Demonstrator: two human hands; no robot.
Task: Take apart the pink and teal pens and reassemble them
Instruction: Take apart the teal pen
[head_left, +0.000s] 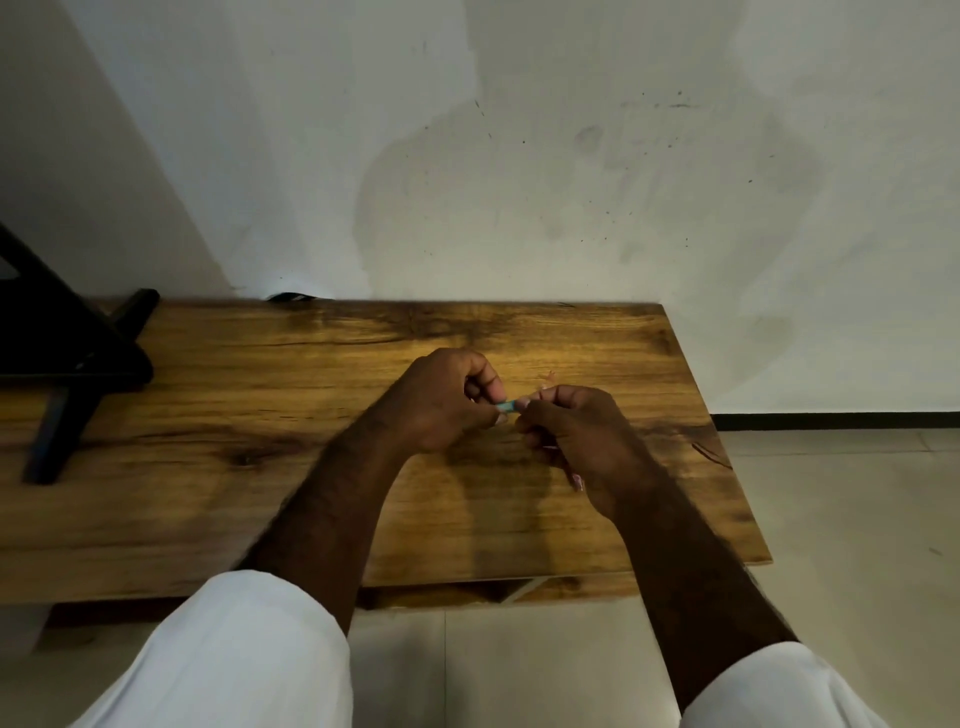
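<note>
Both hands meet above the middle of the wooden table (208, 467). A short stretch of the teal pen (507, 406) shows between them; the rest is hidden in the fists. My left hand (441, 400) pinches its left end with closed fingers. My right hand (571, 431) grips its right end. A pale pink pen piece (576, 483) pokes out below my right palm, and another small pinkish bit (545, 378) shows just above the right fingers. I cannot tell whether that bit lies on the table or is held.
A black stand (67, 364) with angled legs occupies the table's left end. The white wall runs along the far edge. The table's right edge drops to a tiled floor (841, 519). White sleeves cover both upper forearms.
</note>
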